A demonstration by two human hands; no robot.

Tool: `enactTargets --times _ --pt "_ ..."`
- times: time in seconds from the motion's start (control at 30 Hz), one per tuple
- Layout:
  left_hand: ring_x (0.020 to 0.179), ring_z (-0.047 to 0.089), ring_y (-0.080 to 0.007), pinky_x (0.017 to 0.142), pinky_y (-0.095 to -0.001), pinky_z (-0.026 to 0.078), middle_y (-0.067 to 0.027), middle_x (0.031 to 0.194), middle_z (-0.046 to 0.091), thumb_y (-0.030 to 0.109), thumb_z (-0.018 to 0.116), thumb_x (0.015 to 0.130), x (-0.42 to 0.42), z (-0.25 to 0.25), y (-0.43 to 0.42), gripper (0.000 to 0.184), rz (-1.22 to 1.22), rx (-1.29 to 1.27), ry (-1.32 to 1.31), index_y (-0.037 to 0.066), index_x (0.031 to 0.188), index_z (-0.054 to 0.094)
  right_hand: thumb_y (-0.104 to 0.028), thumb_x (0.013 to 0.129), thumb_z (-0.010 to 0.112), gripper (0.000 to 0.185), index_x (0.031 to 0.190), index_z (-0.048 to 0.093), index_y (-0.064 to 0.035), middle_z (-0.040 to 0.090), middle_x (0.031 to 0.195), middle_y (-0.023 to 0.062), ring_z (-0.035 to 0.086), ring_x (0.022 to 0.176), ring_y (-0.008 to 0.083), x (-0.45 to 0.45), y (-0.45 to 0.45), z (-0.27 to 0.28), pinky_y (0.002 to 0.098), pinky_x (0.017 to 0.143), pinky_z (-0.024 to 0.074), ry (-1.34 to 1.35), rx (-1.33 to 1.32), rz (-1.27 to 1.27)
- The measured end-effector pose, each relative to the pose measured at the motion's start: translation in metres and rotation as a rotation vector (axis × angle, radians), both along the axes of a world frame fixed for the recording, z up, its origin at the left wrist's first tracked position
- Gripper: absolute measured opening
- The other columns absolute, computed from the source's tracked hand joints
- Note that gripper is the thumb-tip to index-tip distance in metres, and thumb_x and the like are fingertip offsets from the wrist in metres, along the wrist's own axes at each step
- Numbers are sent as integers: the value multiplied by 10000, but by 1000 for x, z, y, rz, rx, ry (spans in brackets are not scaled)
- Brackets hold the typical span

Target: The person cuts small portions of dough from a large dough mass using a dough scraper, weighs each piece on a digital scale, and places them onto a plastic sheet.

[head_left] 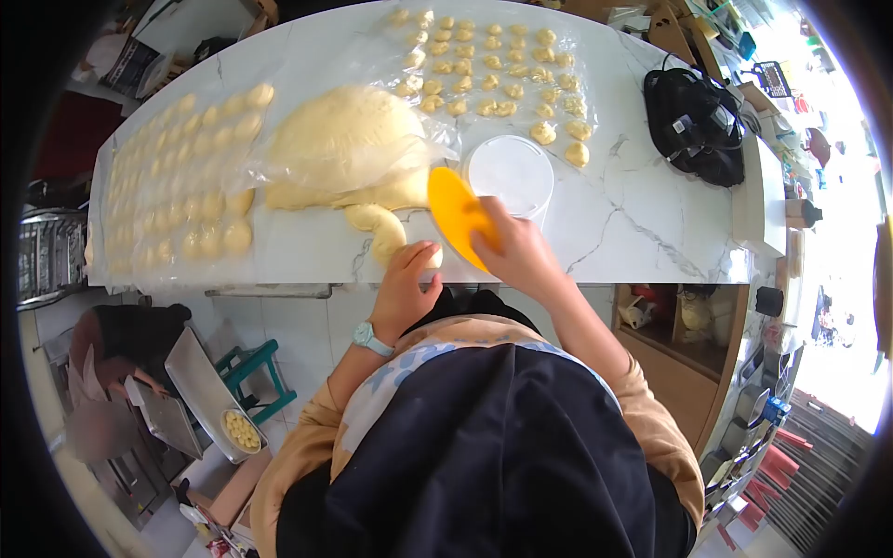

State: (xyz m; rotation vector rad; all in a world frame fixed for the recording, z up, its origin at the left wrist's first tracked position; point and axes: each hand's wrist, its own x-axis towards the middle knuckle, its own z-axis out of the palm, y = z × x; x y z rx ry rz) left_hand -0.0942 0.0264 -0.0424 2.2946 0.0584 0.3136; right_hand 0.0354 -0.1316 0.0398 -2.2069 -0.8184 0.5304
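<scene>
My right hand [516, 246] grips a yellow dough scraper [453, 212], held tilted above the table's near edge. My left hand [407, 279], with a pale watch on its wrist, has its fingers curled round the end of the dough, a small pale dough piece [433, 259]. Just left of it a curved dough strip [383, 231] lies on the marble table. Behind that strip rests a large dough mass [344, 130], partly under clear plastic. A round white-lidded tub [510, 175] stands beyond the scraper. Whether the scraper touches the dough piece is hard to see.
Rows of dough balls [186, 186] lie under plastic at the left. Several small dough lumps [493, 70] sit on plastic at the back. A black bag [696, 126] is at the right. At lower left, a person [130, 344] is beside metal trays [209, 391].
</scene>
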Motion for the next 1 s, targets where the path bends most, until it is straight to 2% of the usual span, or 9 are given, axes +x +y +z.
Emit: enactTargets --times 0.13,0.23,0.27,0.37,0.4,0.5,0.7,0.77,1.0 --pt "953 578 -324 847 -366 479 -159 1080 582 9 671 737 -2 -11 4 336 55 -11 -10 -9 1060 582 -131 872 535 373 1191 394 2 605 683 196 612 653 401 -19 39 -31 469 580 496 -44 -234 204" --pt "848 619 -279 754 -328 509 -150 1044 591 32 683 772 -6 -4 5 276 174 -121 16 -12 1026 586 -173 864 532 344 1142 414 -9 632 822 191 629 719 390 -48 17 -74 459 599 510 -206 135 76" --pt "811 635 -254 720 -310 518 -143 1026 598 44 686 790 -5 2 5 250 223 -179 25 -12 1014 589 -166 887 537 338 1159 416 -4 622 950 208 629 820 385 -53 4 -74 432 632 520 -113 70 64" --pt "770 637 -146 658 -246 512 -90 941 613 102 667 856 20 22 -3 176 377 -883 -73 -10 972 596 -145 904 554 331 1167 420 5 621 978 201 637 848 357 -55 -26 -74 390 673 518 -46 290 -128" --pt "799 613 -79 663 -208 501 -67 962 608 152 619 906 27 13 1 191 335 -896 2 -17 991 601 -140 904 569 329 1157 424 13 625 958 189 640 796 311 -49 -32 -69 367 663 514 -147 367 -236" --pt "781 608 -99 657 -225 498 -123 1046 596 191 609 914 73 7 -8 278 183 -1014 102 -34 1076 588 -156 909 585 323 1140 424 4 603 984 157 602 830 206 -24 -50 -60 320 718 491 -184 488 -574" --pt "719 567 -191 670 -284 481 -178 1057 577 262 660 865 104 32 -22 427 85 -301 21 -4 1185 565 -202 918 584 375 1181 408 -2 567 1050 148 563 964 214 4 -85 -43 324 826 455 -312 462 -762" --pt "718 570 -224 677 -309 481 -172 1036 575 230 671 844 85 30 -18 398 131 -242 22 8 1161 576 -195 915 579 382 1192 397 -6 572 1048 169 593 947 257 5 -93 -44 348 802 476 -337 447 -806" --pt "790 579 -336 713 -389 478 -137 905 585 99 653 811 4 -9 -1 159 90 94 2 21 944 616 -280 920 586 415 1189 430 -5 557 1064 121 547 980 201 13 -100 -58 309 847 439 -295 441 -934"
